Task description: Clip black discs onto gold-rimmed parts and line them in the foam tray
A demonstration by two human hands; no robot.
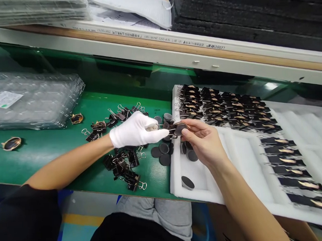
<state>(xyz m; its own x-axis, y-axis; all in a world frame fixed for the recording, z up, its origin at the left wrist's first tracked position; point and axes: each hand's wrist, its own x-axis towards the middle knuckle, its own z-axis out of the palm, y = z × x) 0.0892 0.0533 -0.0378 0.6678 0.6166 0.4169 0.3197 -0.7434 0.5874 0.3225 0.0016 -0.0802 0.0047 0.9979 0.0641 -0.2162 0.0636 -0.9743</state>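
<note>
My left hand [138,129], in a white glove, pinches the wire handles of a black binder clip [171,128]. My bare right hand [206,139] grips a round black disc [181,129] between thumb and fingers, right at the clip's jaws. Whether the jaws close on the disc cannot be made out. Below my hands, several loose black discs [164,148] lie on the green table [156,182]. A pile of black binder clips [122,165] is spread under and around my left wrist, with more clips [125,113] behind it.
On the right, a white foam tray [243,152] carries rows of clipped gold-edged pieces [214,103] and a few discs [187,182]. Clear plastic trays [33,100] are stacked at left, near gold-rimmed oval pieces [12,143]. A shelf ledge [146,45] runs across the back.
</note>
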